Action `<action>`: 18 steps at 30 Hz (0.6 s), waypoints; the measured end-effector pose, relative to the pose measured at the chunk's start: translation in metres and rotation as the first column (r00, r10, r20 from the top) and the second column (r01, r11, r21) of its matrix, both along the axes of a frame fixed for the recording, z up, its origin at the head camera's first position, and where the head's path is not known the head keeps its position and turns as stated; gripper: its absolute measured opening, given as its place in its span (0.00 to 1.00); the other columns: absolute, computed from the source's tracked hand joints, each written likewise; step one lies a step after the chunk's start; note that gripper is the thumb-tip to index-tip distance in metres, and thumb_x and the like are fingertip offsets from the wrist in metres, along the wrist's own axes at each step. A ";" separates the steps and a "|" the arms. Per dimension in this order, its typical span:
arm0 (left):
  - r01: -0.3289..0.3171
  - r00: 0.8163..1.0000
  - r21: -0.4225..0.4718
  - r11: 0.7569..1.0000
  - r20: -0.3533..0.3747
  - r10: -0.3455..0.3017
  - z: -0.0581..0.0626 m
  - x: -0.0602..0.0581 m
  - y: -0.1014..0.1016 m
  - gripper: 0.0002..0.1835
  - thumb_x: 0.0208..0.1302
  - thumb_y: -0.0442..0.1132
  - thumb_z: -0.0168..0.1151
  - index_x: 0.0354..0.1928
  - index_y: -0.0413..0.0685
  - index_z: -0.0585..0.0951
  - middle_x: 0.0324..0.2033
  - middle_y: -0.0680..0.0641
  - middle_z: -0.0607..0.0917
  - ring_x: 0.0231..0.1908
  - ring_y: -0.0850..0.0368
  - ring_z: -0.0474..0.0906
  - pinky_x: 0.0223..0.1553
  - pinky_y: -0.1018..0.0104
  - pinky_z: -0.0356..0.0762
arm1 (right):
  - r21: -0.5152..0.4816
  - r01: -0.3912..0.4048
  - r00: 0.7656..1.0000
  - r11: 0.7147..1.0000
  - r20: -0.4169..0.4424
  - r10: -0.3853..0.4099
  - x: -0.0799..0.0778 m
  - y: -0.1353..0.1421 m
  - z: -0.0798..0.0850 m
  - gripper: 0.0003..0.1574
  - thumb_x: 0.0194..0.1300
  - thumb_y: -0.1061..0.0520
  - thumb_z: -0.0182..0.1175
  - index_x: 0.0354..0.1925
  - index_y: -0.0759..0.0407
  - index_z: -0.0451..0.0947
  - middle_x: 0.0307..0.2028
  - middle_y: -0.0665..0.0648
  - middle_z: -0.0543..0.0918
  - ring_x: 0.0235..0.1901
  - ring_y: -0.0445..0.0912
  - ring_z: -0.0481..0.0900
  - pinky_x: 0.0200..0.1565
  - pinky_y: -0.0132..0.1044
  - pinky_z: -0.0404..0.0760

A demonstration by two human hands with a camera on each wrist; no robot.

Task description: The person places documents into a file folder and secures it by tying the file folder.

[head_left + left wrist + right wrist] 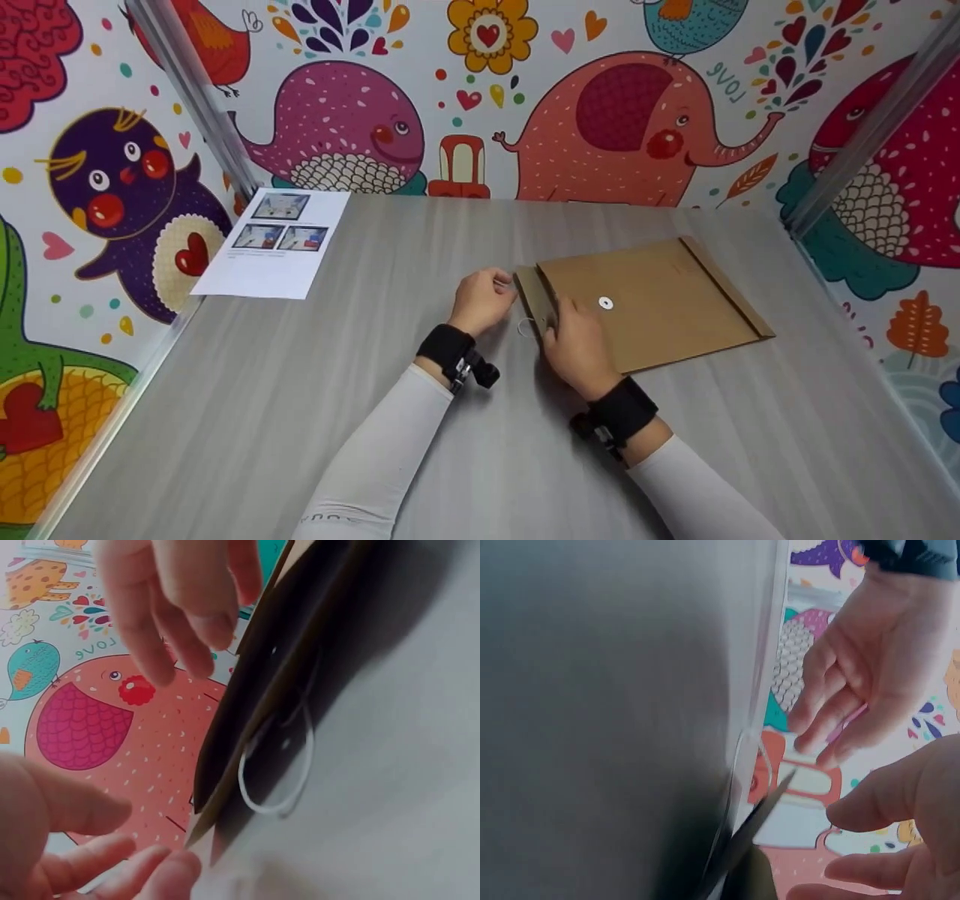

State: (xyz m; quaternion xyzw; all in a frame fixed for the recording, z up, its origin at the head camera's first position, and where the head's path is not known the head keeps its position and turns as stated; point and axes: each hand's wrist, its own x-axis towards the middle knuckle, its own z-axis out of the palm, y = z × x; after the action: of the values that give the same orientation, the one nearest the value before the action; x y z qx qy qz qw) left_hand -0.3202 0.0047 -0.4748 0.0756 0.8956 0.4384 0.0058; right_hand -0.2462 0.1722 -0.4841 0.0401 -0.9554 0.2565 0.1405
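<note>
A brown kraft-paper envelope (660, 307) lies on the table with its flap side to the left and a white button (606, 303) on its upper face. At that left edge a thin white string loop (276, 806) hangs out, below the dark mouth of the envelope in the left wrist view. My left hand (484, 301) is just left of the flap, fingers loosely bent and thumb apart, holding nothing. My right hand (581, 349) is over the envelope's near left corner. In the right wrist view the right hand's fingers (874, 802) are spread, with nothing between them.
A white printed sheet (262, 262) with several small pictures lies at the table's back left. Walls with painted animals (607, 135) enclose the back and both sides of the grey table (360, 360). Black bands with cameras circle both wrists.
</note>
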 end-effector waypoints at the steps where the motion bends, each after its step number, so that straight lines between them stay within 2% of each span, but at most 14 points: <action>1: 0.004 1.000 -0.005 1.000 0.004 -0.004 -0.001 0.000 -0.002 0.15 0.65 0.41 0.64 0.51 0.45 0.84 0.43 0.46 0.89 0.45 0.52 0.85 0.48 0.59 0.82 | -0.001 -0.004 1.000 1.000 0.005 0.004 0.001 -0.002 -0.001 0.33 0.60 0.62 0.62 0.63 0.72 0.71 0.55 0.71 0.80 0.54 0.65 0.78 0.57 0.55 0.77; 3: 0.021 0.999 -0.004 1.000 0.038 -0.020 -0.003 0.001 -0.010 0.15 0.65 0.42 0.64 0.51 0.45 0.83 0.43 0.46 0.89 0.42 0.53 0.85 0.45 0.61 0.83 | -0.012 -0.007 1.000 1.000 0.012 0.007 0.003 -0.005 -0.001 0.33 0.60 0.62 0.62 0.63 0.71 0.72 0.56 0.71 0.79 0.55 0.64 0.77 0.58 0.55 0.76; 5: 0.032 0.994 0.011 0.999 0.102 -0.033 -0.003 0.002 -0.022 0.16 0.65 0.42 0.64 0.52 0.45 0.83 0.43 0.46 0.89 0.38 0.55 0.86 0.39 0.62 0.85 | -0.032 -0.016 1.000 0.999 0.021 0.017 0.005 -0.009 -0.002 0.33 0.60 0.62 0.61 0.63 0.70 0.72 0.56 0.71 0.79 0.56 0.64 0.77 0.58 0.55 0.77; 8: 0.015 0.986 0.002 1.000 0.163 -0.015 -0.003 -0.001 -0.053 0.16 0.64 0.43 0.64 0.52 0.46 0.83 0.43 0.45 0.88 0.31 0.56 0.85 0.30 0.63 0.85 | -0.076 -0.027 0.999 0.997 0.034 0.029 0.005 -0.018 -0.002 0.33 0.60 0.62 0.61 0.63 0.69 0.72 0.58 0.71 0.78 0.58 0.63 0.77 0.59 0.55 0.77; 10: -0.027 0.991 -0.050 0.998 0.132 0.033 -0.002 -0.006 -0.081 0.16 0.64 0.43 0.63 0.52 0.46 0.83 0.43 0.45 0.89 0.33 0.55 0.86 0.33 0.61 0.85 | -0.118 -0.038 0.999 0.992 0.029 0.041 0.003 -0.026 0.002 0.32 0.61 0.62 0.60 0.63 0.68 0.73 0.58 0.70 0.78 0.58 0.62 0.77 0.60 0.54 0.78; 12: -0.072 0.995 -0.134 0.988 0.058 0.080 0.001 -0.015 -0.113 0.16 0.65 0.43 0.62 0.51 0.45 0.83 0.44 0.44 0.88 0.38 0.51 0.86 0.40 0.58 0.85 | -0.153 -0.043 0.999 0.987 0.009 0.045 -0.002 -0.037 0.008 0.29 0.61 0.64 0.59 0.62 0.68 0.74 0.57 0.69 0.79 0.58 0.61 0.78 0.59 0.53 0.78; 13: -0.103 0.994 -0.183 0.978 0.010 0.107 0.004 -0.019 -0.129 0.16 0.65 0.42 0.61 0.51 0.44 0.83 0.44 0.42 0.88 0.41 0.48 0.85 0.44 0.56 0.84 | -0.171 -0.045 0.999 0.984 -0.001 0.045 -0.004 -0.044 0.012 0.28 0.62 0.65 0.58 0.61 0.67 0.75 0.57 0.68 0.79 0.57 0.61 0.78 0.60 0.53 0.78; 15: -0.170 0.985 -0.291 0.941 -0.088 0.151 0.008 -0.027 -0.162 0.16 0.64 0.41 0.59 0.51 0.41 0.83 0.46 0.38 0.87 0.47 0.41 0.83 0.51 0.49 0.81 | -0.204 -0.057 0.998 0.977 -0.020 0.054 -0.008 -0.061 0.019 0.26 0.62 0.67 0.55 0.60 0.67 0.76 0.56 0.67 0.79 0.57 0.60 0.78 0.60 0.52 0.78; 18: -0.277 0.961 -0.431 0.859 -0.126 0.246 0.011 -0.032 -0.204 0.21 0.64 0.40 0.56 0.55 0.34 0.79 0.51 0.30 0.82 0.53 0.30 0.76 0.52 0.39 0.77 | -0.235 -0.090 0.996 0.968 -0.018 0.089 -0.007 -0.089 0.025 0.25 0.63 0.68 0.52 0.59 0.66 0.76 0.56 0.66 0.80 0.58 0.59 0.78 0.60 0.51 0.78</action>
State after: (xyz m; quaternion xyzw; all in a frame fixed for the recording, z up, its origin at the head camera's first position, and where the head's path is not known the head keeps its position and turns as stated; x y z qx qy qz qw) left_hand -0.3523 -0.1992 -0.4639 -0.0354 0.9735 0.2162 -0.0663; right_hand -0.2530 0.0834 -0.4594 0.0672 -0.9151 0.3737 0.1359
